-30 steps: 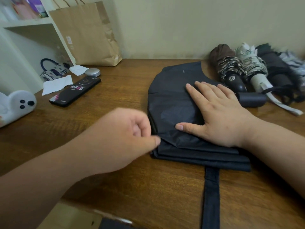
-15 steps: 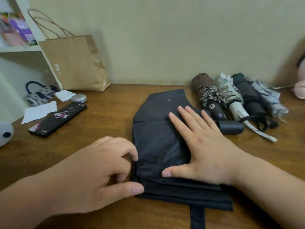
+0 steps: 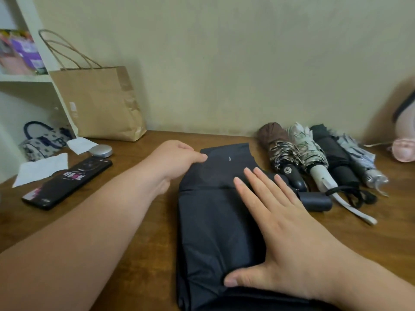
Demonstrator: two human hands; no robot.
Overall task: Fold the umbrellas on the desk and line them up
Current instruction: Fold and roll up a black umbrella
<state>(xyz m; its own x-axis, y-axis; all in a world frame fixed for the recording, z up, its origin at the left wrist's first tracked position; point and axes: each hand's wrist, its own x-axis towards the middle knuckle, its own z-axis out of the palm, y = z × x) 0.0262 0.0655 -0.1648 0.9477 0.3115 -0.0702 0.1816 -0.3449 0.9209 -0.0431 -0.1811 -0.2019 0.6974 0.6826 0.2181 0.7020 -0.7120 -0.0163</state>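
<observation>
A dark navy umbrella (image 3: pixel 213 221) lies flattened in folds on the wooden desk (image 3: pixel 157 254), its handle (image 3: pixel 316 200) pointing right. My right hand (image 3: pixel 280 239) presses flat on the fabric, fingers straight and thumb spread. My left hand (image 3: pixel 175 158) reaches to the canopy's far left corner and pinches the fabric edge with curled fingers and thumb. At the back right several folded umbrellas lie side by side: a brown one (image 3: pixel 274 140), a white patterned one (image 3: pixel 307 151), a black one (image 3: pixel 336 158) and a pale striped one (image 3: pixel 359 158).
A brown paper bag (image 3: pixel 98 104) stands against the wall at the back left. A black phone (image 3: pixel 67 185), a silver round case (image 3: pixel 101 151) and white paper scraps (image 3: pixel 42 168) lie at the left. A white shelf (image 3: pixel 27 77) borders the left; a pink object (image 3: pixel 404 149) sits far right.
My left hand has slid from the canopy's near left edge up to its far left corner. My right hand stays flat on the fabric. The view has tilted upward.
</observation>
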